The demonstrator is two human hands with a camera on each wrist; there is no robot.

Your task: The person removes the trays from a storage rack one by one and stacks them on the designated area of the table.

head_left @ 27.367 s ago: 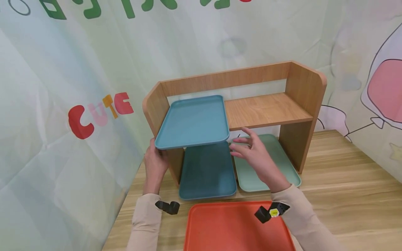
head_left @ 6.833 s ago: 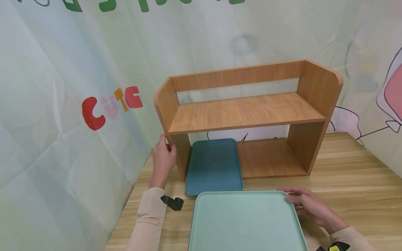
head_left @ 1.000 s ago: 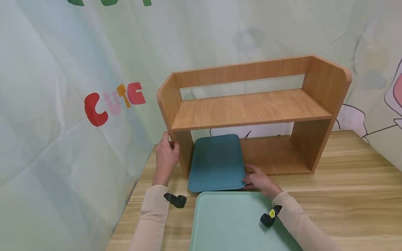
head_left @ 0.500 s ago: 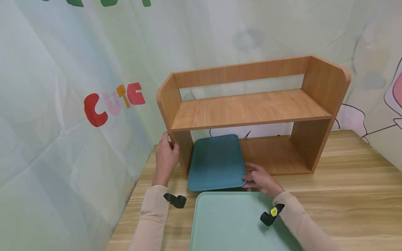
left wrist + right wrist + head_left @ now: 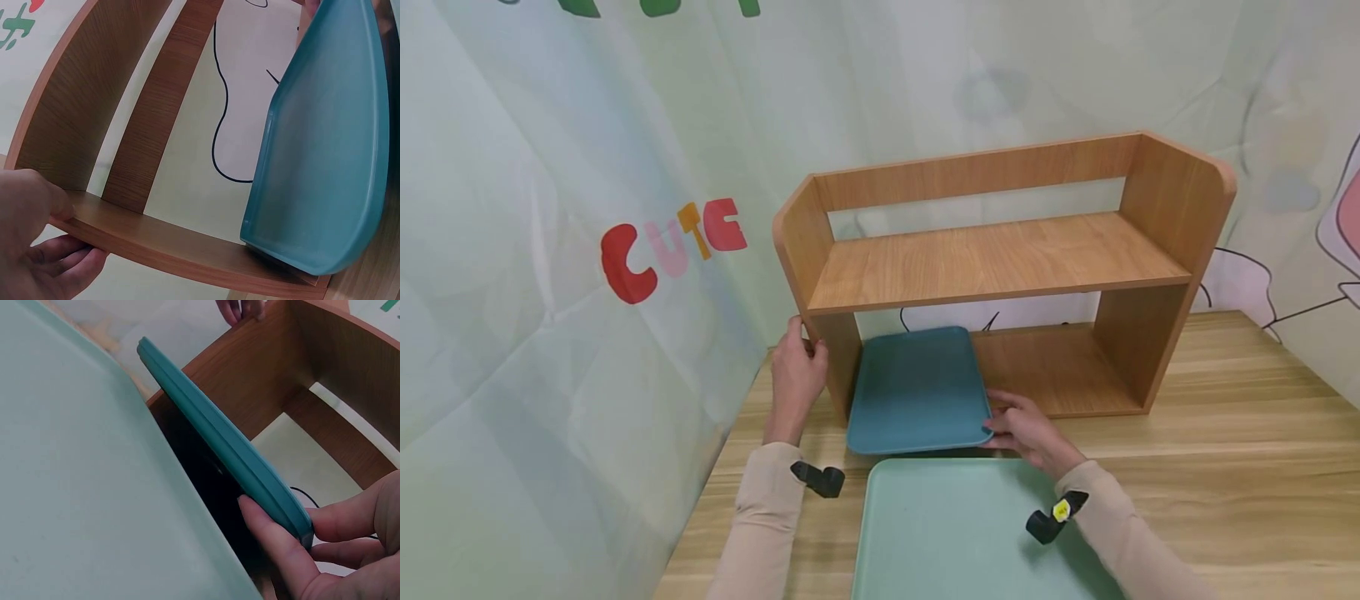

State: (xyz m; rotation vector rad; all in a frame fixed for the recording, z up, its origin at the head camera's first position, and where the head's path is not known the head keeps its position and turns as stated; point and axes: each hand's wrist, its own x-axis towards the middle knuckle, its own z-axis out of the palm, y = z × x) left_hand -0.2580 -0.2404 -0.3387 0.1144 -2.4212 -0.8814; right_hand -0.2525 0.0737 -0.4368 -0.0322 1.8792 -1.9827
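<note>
A dark teal-blue tray (image 5: pixel 921 387) lies in the lower left part of a small wooden desk shelf (image 5: pixel 1000 258), its front end jutting past the shelf. My right hand (image 5: pixel 1032 431) pinches the tray's front right corner. In the right wrist view a dark gap shows beneath the tray's edge (image 5: pixel 228 440), so that end is raised. My left hand (image 5: pixel 797 375) grips the front edge of the shelf's left side panel; the left wrist view shows the thumb and fingers on opposite faces of the panel (image 5: pixel 156 250).
A pale green tray (image 5: pixel 970 533) lies on the wood-grain table (image 5: pixel 1240 467) in front of the shelf, partly under my right forearm. Its near end is out of view. A printed cloth backdrop (image 5: pixel 647 375) hangs close behind and to the left of the shelf.
My right hand has left the green tray and taken the blue tray's corner. Over the last second the blue tray's front end rises slightly and shifts right. An orange-red tray seen earlier is out of sight.
</note>
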